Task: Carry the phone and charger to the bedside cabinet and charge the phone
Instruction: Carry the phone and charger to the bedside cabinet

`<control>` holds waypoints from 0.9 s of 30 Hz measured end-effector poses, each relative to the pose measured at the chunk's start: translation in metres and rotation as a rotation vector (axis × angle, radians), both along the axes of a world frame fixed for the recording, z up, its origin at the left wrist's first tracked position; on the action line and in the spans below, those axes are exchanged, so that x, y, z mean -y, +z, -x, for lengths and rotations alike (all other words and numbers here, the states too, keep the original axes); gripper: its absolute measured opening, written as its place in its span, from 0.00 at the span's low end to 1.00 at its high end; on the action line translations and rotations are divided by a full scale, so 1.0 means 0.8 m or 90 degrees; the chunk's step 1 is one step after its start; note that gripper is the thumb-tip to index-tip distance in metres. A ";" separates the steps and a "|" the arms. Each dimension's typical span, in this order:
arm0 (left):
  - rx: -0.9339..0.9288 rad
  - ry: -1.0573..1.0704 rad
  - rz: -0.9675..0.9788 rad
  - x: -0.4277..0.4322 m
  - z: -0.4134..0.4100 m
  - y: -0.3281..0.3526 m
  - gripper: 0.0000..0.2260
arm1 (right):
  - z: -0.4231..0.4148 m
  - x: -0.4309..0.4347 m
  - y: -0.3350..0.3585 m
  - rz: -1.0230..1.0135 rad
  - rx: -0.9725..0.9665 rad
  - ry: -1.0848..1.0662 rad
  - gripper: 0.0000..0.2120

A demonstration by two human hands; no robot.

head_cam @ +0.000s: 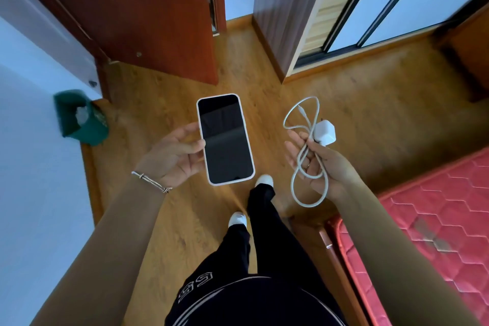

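A phone [225, 139] with a dark screen and a pale case faces up, held at its left edge by my left hand [173, 155], thumb on the screen's side. To its right my right hand [320, 167] grips a white charger: the square plug [325, 131] sticks out above my fingers, and its white cable [304, 114] loops above the hand and hangs below it. Both hands are held out in front of me over the wooden floor. No bedside cabinet shows clearly.
I stand on a wooden floor [370, 103]. A red-brown door [148, 13] stands ahead on the left, a wardrobe with sliding doors [370, 2] on the right. A green bin [79, 116] sits by the left wall. A red mattress [428, 219] lies at the lower right.
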State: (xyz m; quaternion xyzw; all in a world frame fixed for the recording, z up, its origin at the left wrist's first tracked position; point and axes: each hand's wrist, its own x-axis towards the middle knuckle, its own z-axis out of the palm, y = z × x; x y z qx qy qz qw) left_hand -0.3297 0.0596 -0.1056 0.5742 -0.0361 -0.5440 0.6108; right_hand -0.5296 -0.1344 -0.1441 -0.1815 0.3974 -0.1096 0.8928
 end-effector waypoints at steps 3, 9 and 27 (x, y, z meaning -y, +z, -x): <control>0.004 -0.015 -0.005 0.034 -0.013 -0.005 0.16 | -0.010 0.029 -0.007 -0.003 -0.010 -0.011 0.10; -0.013 -0.045 -0.002 0.134 -0.049 -0.013 0.17 | -0.026 0.112 -0.012 -0.015 -0.009 -0.055 0.09; 0.001 -0.260 0.010 0.491 -0.052 0.037 0.21 | 0.053 0.338 0.002 0.033 0.038 -0.336 0.09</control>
